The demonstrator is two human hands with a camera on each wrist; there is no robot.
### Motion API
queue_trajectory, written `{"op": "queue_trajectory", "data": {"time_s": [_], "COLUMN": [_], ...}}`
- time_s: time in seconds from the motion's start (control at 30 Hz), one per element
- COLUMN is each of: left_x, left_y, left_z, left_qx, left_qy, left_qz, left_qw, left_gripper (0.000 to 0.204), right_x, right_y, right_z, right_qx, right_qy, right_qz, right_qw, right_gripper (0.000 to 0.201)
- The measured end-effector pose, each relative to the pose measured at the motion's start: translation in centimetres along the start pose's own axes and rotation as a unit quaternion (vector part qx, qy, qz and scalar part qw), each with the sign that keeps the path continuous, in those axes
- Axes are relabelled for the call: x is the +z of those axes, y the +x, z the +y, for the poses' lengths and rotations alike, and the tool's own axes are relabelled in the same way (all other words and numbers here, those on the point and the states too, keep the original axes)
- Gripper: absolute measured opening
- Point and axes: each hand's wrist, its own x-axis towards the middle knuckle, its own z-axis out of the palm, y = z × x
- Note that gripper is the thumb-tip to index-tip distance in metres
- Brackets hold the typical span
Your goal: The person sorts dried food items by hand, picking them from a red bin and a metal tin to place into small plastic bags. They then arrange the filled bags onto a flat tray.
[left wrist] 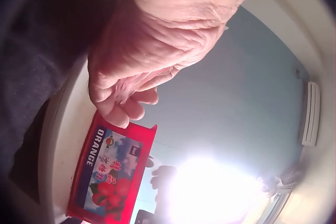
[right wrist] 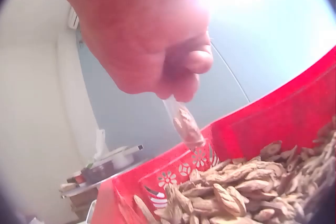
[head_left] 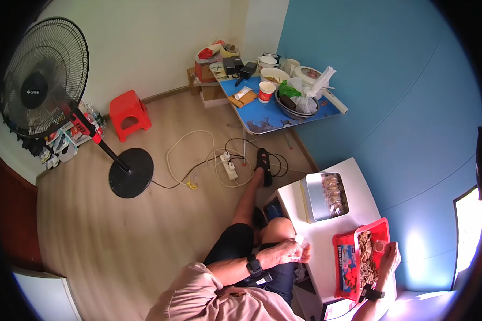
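Note:
My right hand [head_left: 391, 259] is over the red plastic basket [head_left: 383, 227]. Its curled fingers pinch the top of a small clear plastic bag [right wrist: 186, 125] with dried slices in its lower end. Beneath the bag, pale brown dried root slices [right wrist: 231, 195] fill the basket. My left hand [head_left: 288, 252] is near my knee, left of the basket, its fingers [left wrist: 116, 115] bent. A small white piece [head_left: 299, 239] shows beside it in the head view; whether the hand holds it I cannot tell, as the thumb is hidden in the left wrist view.
On the white cabinet [head_left: 318, 243], a metal tin [head_left: 316, 200] of wrapped packets stands beyond the basket. A blue folding table [head_left: 268, 120] carries bowls and a paper cup [head_left: 266, 92]. A power strip [head_left: 228, 167] with loose cables, a red stool [head_left: 128, 113] and a standing fan [head_left: 131, 172] are on the floor.

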Motion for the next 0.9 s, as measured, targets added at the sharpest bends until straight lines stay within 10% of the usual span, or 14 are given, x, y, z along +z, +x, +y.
{"op": "queue_trajectory", "data": {"time_s": [0.13,0.23,0.37,0.43,0.5,0.57,0.67,0.7,0.83,0.9], "left_x": [0.0,-1.7,-4.6,-3.0,-2.1,-2.0,-1.7,-1.8,-2.2,-2.6], "left_y": [-0.4,-0.5,-0.2,-1.1,-1.7,-1.6,-1.7,-1.7,-1.2,-1.3], "left_z": [0.6,0.6,0.0,0.7,0.7,0.6,1.4,1.4,1.1,1.0], "left_qx": [-0.021,-0.002,0.006,0.015,0.015,0.047,0.012,0.008,0.021,0.017], "left_qy": [0.008,0.025,-0.024,-0.008,0.013,0.043,0.029,0.031,0.017,0.004], "left_qz": [0.008,-0.012,-0.013,-0.022,-0.034,-0.025,-0.067,-0.068,-0.072,-0.076], "left_qw": [1.000,1.000,1.000,1.000,0.999,0.998,0.997,0.997,0.997,0.997], "left_gripper": [0.026,0.020,0.029,0.021,0.015,0.016,0.019,0.019,0.022,0.024], "right_x": [3.5,3.2,1.9,2.1,1.8,1.7,2.0,3.1,1.8,2.3], "right_y": [-0.7,-0.2,0.4,0.2,0.0,0.2,0.0,-0.8,0.2,0.0], "right_z": [4.7,2.9,2.7,1.4,1.8,1.7,0.3,1.9,1.7,1.6], "right_qx": [-0.024,0.045,-0.024,0.024,-0.067,-0.042,0.057,-0.055,-0.001,0.047], "right_qy": [0.035,0.028,0.063,0.063,-0.091,0.059,-0.064,-0.088,0.039,0.065], "right_qz": [-0.067,0.034,-0.133,0.020,-0.170,-0.072,-0.141,-0.162,-0.001,-0.083], "right_qw": [0.997,0.998,0.989,0.998,0.979,0.995,0.986,0.981,0.999,0.993], "right_gripper": [0.006,0.008,0.006,0.006,0.013,0.015,0.014,0.009,0.010,0.008]}}
